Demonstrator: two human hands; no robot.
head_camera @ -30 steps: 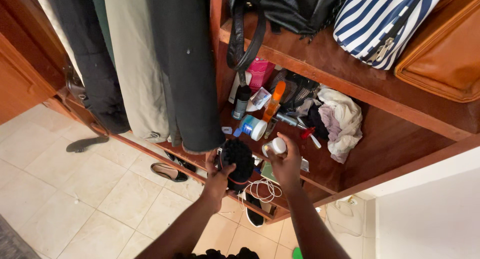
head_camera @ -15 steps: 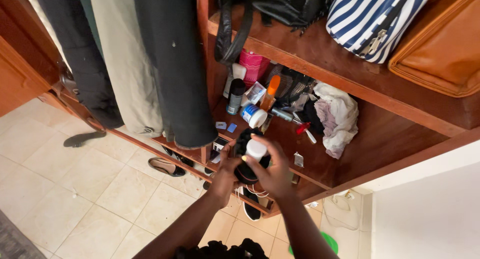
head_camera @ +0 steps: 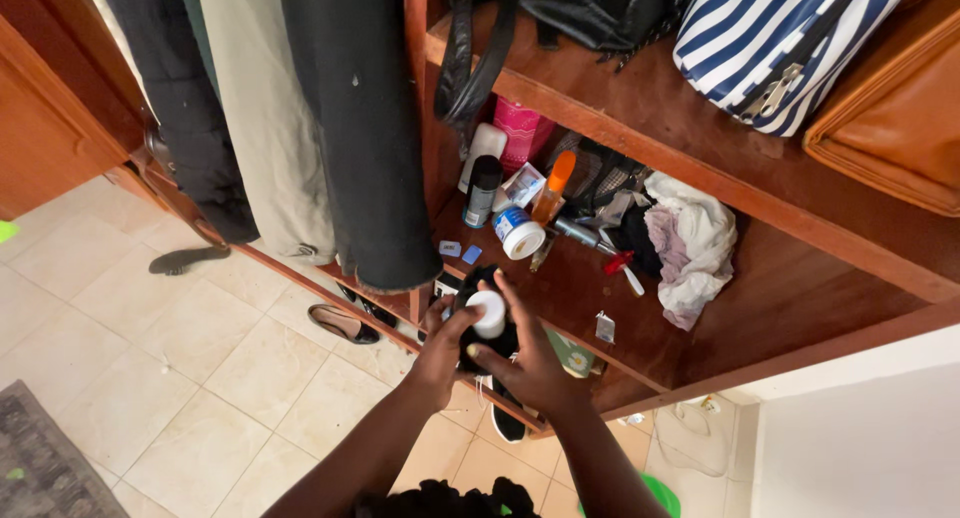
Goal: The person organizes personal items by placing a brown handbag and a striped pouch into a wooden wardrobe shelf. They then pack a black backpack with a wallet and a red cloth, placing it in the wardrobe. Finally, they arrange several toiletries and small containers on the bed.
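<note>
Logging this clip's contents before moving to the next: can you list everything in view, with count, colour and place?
small bottle: one, white, held between both hands at the shelf's front edge
fuzzy item: one, black, under the bottle, in the hands
wooden shelf: reddish brown, middle level of the wardrobe
jar: one, white lid and blue label, on the shelf
spray can: one, dark, upright at the shelf's left
orange-capped bottle: one, leaning at the back
crumpled cloth: one, white, right of the toiletries
striped bag: one, blue and white, upper shelf
hanging clothes: several, dark and beige, left
left hand: grips the black item
right hand: on the bottle
</note>
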